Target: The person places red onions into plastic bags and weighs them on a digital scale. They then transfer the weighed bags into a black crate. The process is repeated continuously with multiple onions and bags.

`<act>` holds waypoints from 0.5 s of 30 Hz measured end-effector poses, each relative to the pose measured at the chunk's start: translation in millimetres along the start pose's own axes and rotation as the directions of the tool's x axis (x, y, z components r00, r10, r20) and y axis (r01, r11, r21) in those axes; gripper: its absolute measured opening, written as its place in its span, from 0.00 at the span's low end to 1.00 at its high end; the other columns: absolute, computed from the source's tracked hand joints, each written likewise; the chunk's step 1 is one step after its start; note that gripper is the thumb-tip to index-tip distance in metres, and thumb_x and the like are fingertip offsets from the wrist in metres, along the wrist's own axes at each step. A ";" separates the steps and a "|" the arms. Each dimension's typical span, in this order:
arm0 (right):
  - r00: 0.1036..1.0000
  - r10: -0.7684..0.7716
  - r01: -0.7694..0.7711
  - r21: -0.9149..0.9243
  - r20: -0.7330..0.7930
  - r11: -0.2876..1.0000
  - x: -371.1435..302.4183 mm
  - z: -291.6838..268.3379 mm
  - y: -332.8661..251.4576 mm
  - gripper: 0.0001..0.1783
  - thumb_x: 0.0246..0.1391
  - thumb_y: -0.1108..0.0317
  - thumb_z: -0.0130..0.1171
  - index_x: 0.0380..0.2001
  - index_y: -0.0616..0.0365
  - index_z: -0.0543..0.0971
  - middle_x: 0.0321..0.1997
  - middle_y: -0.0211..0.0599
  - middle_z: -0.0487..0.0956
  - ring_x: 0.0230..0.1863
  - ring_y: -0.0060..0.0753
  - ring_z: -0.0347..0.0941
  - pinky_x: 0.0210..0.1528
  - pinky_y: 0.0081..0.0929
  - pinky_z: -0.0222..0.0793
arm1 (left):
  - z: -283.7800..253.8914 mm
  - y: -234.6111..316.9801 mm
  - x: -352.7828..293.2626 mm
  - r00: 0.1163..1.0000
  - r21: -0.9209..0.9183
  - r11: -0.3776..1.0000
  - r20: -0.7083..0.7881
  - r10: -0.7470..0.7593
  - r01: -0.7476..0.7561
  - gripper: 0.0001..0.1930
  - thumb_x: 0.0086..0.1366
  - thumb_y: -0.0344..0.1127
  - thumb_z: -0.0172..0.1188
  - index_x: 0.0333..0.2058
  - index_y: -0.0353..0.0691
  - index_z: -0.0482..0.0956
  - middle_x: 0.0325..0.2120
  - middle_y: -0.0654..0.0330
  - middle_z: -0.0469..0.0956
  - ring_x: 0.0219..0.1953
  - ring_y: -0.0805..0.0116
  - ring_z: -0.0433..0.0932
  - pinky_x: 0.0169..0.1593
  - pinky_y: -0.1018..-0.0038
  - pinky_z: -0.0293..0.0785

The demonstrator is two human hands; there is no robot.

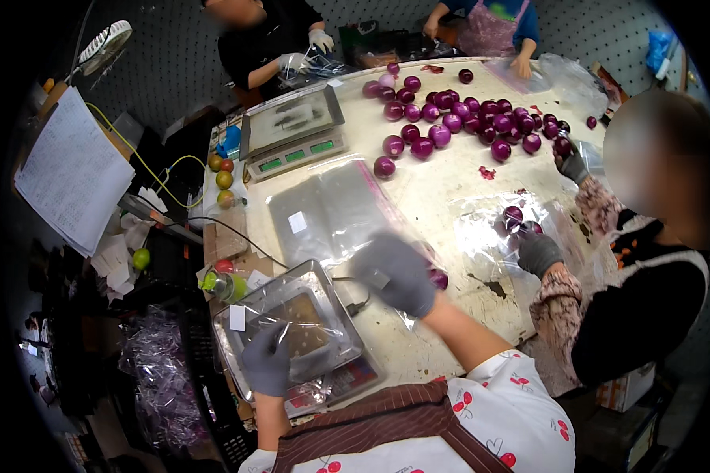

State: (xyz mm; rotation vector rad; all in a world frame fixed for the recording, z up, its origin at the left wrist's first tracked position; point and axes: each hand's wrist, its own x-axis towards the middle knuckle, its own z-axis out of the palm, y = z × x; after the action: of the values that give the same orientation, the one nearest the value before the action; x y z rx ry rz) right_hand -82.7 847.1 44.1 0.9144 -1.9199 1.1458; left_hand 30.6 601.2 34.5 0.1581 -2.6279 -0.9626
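Observation:
My left hand (265,364), in a grey glove, is closed on the edge of a clear plastic bag. The bag lies over the metal tray (347,331) of a scale and carries a white label (237,318). My right hand (394,272), also gloved in grey, is smeared by motion above the table, right of the tray; its fingers cannot be made out. A small pale patch shows on it. Just beyond its right side lies a red onion (439,279), partly hidden. Flat clear bags (315,205) lie in front of my hands, one with a white label.
Many peeled red onions (439,136) cover the table's far middle. A second scale (292,134) stands far left, near several tomatoes (224,180). At right a co-worker's gloved hand (539,254) touches bagged onions. Two people work across the table. Papers (75,169) hang at left.

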 end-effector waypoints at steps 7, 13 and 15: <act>0.851 0.514 -0.393 -0.523 0.103 0.756 -41.5 0.9 269.7 0.25 0.37 0.49 0.66 0.39 0.48 0.78 0.51 0.42 0.70 0.49 0.47 0.66 0.50 0.39 0.64 | 13.0 -11.0 14.5 0.999 0.071 0.997 0.017 -0.033 0.032 0.13 0.45 0.22 0.57 0.33 0.41 0.80 0.25 0.57 0.79 0.25 0.61 0.77 0.30 0.72 0.71; 0.478 0.658 0.058 -0.768 0.583 0.638 29.7 61.6 340.5 0.49 0.20 0.35 0.67 0.53 0.38 0.71 0.67 0.39 0.52 0.67 0.51 0.43 0.60 0.66 0.41 | 10.4 -14.6 15.8 0.989 0.202 0.969 -0.073 -0.128 0.141 0.10 0.48 0.23 0.62 0.32 0.38 0.80 0.21 0.57 0.77 0.17 0.74 0.69 0.23 0.78 0.64; 0.320 0.710 0.094 -0.767 0.627 0.635 44.2 71.3 356.1 0.51 0.19 0.33 0.66 0.53 0.39 0.71 0.68 0.38 0.50 0.68 0.50 0.40 0.60 0.68 0.41 | 9.6 -11.6 14.3 0.982 0.258 0.947 -0.070 -0.178 0.190 0.09 0.48 0.23 0.62 0.31 0.38 0.80 0.19 0.57 0.76 0.17 0.74 0.68 0.23 0.79 0.64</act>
State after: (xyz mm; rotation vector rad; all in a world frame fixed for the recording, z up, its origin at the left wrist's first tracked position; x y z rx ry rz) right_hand -419.3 899.8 -89.2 0.6992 -3.2795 -0.2409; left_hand 13.7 595.0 24.1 0.4919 -2.7242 -0.6485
